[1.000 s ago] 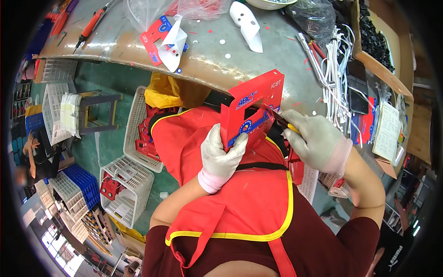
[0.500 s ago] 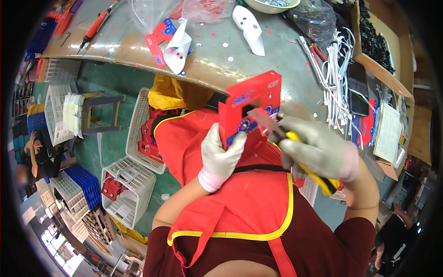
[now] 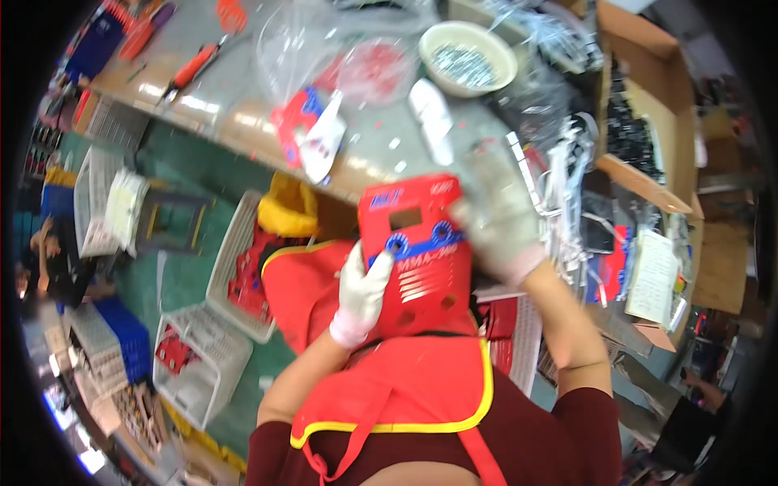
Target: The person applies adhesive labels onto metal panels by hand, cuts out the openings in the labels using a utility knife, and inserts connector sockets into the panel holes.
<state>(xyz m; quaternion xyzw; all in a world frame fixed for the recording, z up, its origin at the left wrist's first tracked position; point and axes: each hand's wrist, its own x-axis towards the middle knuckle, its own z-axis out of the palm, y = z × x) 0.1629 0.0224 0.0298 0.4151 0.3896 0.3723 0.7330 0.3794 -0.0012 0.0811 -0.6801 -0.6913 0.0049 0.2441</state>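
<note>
A red printed metal panel (image 3: 421, 279) with a rectangular cutout, a blue band, round dials and vent slots is upright over my lap, its face towards me. My left hand (image 3: 362, 290), in a white glove, grips its left edge with the thumb on the front. Beside the panel's upper right edge is my gloved right hand (image 3: 504, 219), smeared by motion; its fingers do not show clearly, and I cannot see whether it touches the panel. A white curled sheet (image 3: 431, 121) and a red-and-blue piece with a white peeled sheet (image 3: 322, 146) lie on the bench beyond.
On the bench (image 3: 243, 97) are a bowl of small metal parts (image 3: 468, 61), an orange-handled tool (image 3: 193, 69), plastic bags and white cable ties (image 3: 559, 170). A carton of black parts (image 3: 636, 121) stands right. White crates (image 3: 212, 364) with red parts stand on the floor.
The yellow-handled knife that was in my right hand is out of sight. My right hand has moved up towards the bench. The panel has turned to face me, and the camera view has shifted.
</note>
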